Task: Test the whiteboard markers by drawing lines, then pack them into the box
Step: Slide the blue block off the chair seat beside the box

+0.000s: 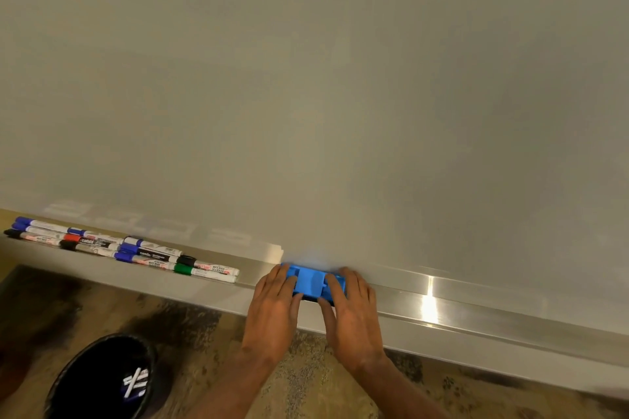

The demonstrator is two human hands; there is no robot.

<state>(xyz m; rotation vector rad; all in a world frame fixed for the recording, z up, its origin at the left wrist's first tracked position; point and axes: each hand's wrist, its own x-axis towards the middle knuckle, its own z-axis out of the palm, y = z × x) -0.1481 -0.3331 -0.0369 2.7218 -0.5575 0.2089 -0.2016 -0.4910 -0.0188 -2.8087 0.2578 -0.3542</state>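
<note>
now 2 hands hold the blue eraser [310, 282] on the tray [476, 303]: left hand [272, 313] and right hand [354, 316] each lay fingers over an end, thumbs on the near edge. the markers [136, 250] lie capped along the tray, well left. best to park the eraser flat, apart from them, then uncap 1 at a time.

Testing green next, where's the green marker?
Head view, lower left: green marker on the tray, nearest marker to the left hand gripping the blue eraser.
</note>
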